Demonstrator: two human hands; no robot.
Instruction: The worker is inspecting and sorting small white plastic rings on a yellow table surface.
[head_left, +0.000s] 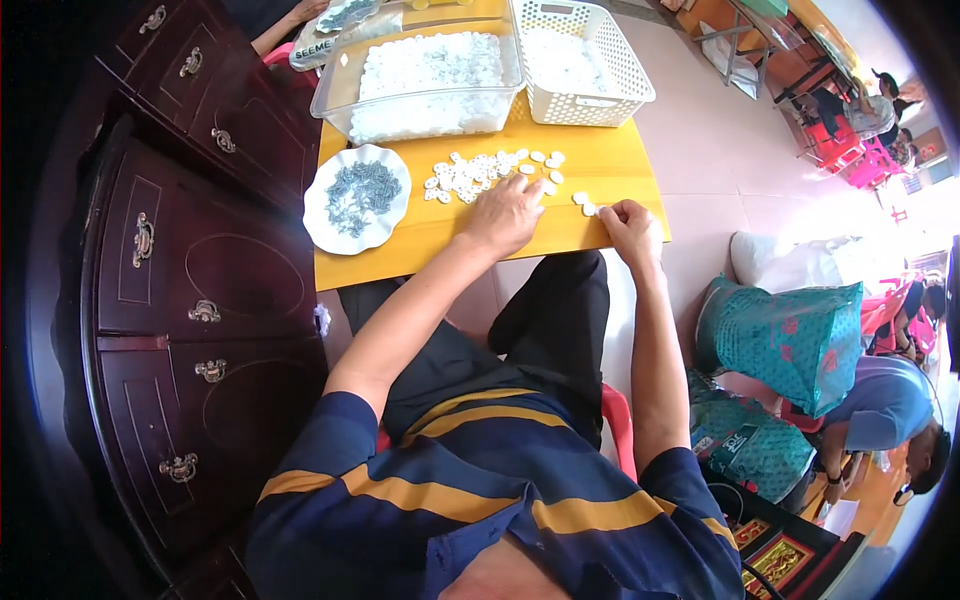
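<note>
Small white oval plastic pieces [465, 178] with holes lie in a loose pile on the yellow wooden table [430, 235]. My left hand [505, 215] rests over the right part of this pile, fingers slightly apart and fingertips touching or just above a few pieces; its palm side is hidden. Near the table's right edge, my right hand [634, 232] is closed in a pinch on a small white plastic piece [590, 209]. Another two white pieces [581, 198] lie just beside those fingertips. A white scalloped plate [318, 200] holds many small grey metal parts [362, 196], left of the pile.
Behind the pile stand a clear plastic bin [420, 112] and a white perforated basket [600, 108], both holding white pieces. A dark wooden cabinet [225, 270] flanks the table on the left. Teal bags [785, 340] and a person in blue [880, 395] are at the right.
</note>
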